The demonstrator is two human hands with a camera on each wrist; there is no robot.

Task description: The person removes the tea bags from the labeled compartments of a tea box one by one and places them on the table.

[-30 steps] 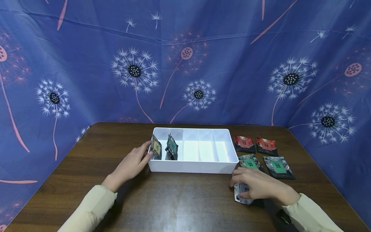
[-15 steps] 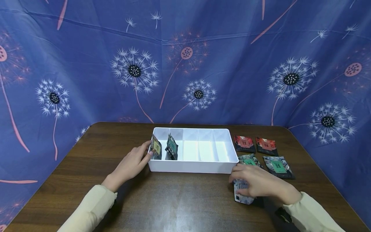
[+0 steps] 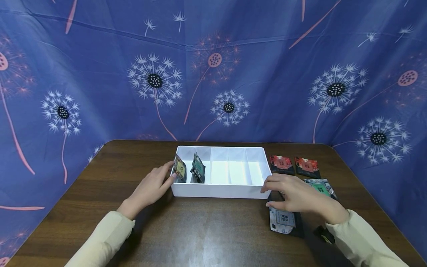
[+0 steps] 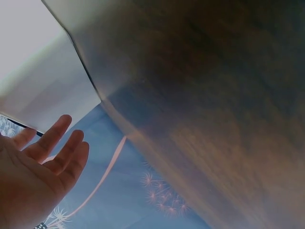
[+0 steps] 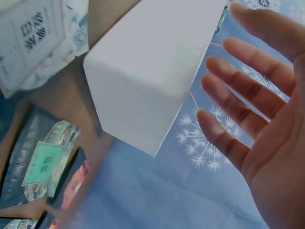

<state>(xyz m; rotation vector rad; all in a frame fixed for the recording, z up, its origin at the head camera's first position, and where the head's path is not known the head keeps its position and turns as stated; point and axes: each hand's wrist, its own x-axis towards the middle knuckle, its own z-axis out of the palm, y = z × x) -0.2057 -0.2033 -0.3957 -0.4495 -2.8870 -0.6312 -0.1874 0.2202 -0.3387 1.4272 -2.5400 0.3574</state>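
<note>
1. Right grip [image 3: 291,193]: fingers long and spread, thumb apart; the right wrist view shows a bare palm, nothing pinched. It hangs beside the near right corner of the white tray [image 3: 220,191].
2. Grey-label packet [image 3: 283,219]: flat on the surface [image 3: 207,226], on the person's side of that corner, just below the thumb. Contact unclear; whatever lies under the palm is hidden.
3. Green-label packet [image 3: 320,187] shows partly behind the right grip. Two red-label packets [image 3: 281,164] lie farther off, beside the tray's right end.
4. Left grip [image 3: 151,187]: fingers loosely extended at the tray's left end, thumb by the rim. How firmly it presses, I cannot tell.
5. Yellow-label packet [image 3: 180,169] stands tilted in the leftmost compartment; dark green packet [image 3: 198,168] leans in the next.
6. Judgement: the step looks like picking out one packet. Best to set thumb and fingertips on opposite edges; the thin pouch would probably buckle if squeezed mid-face.
7. Risk: a neighbour could drag along. Raise one edge first; left touch light, so the tray doesn't skid.
</note>
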